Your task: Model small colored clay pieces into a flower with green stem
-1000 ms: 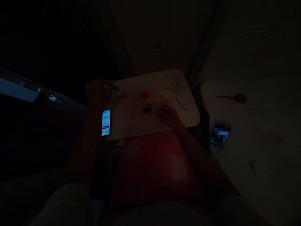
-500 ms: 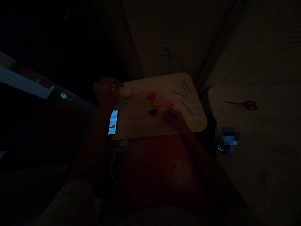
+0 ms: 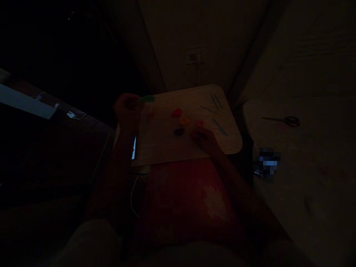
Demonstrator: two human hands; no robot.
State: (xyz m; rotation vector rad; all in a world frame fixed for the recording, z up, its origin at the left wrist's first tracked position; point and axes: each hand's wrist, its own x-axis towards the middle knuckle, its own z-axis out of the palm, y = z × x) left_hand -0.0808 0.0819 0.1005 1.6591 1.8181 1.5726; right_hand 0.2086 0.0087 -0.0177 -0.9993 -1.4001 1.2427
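Note:
The room is very dark. My left hand [image 3: 126, 107], over the far left part of a small wooden table [image 3: 155, 148], is closed on a flat green piece [image 3: 147, 98], too dim to name. Beside its fingers stands a pale tub [image 3: 149, 110], blurred. My right hand [image 3: 204, 140] rests on the table with fingers curled in and nothing visible in them. Just beyond it lies a pink ring-shaped lump [image 3: 200, 122]. Red [image 3: 177, 112], orange [image 3: 184, 121] and dark [image 3: 179, 131] lumps like modelling clay sit left of that hand.
Several thin blue-green sticks [image 3: 210, 109] and a wider blue-green knife-like tool [image 3: 220, 127] lie on the table's right. A lit phone [image 3: 134, 148] is partly behind my left forearm. Scissors [image 3: 287, 120] lie on the surface at right. A wall socket [image 3: 195, 56] holds a plug.
More of the green piece shows at my left fingers, and it extends farther right. My left forearm now covers more of the phone. My right hand has stayed nearly still; the view shifted slightly.

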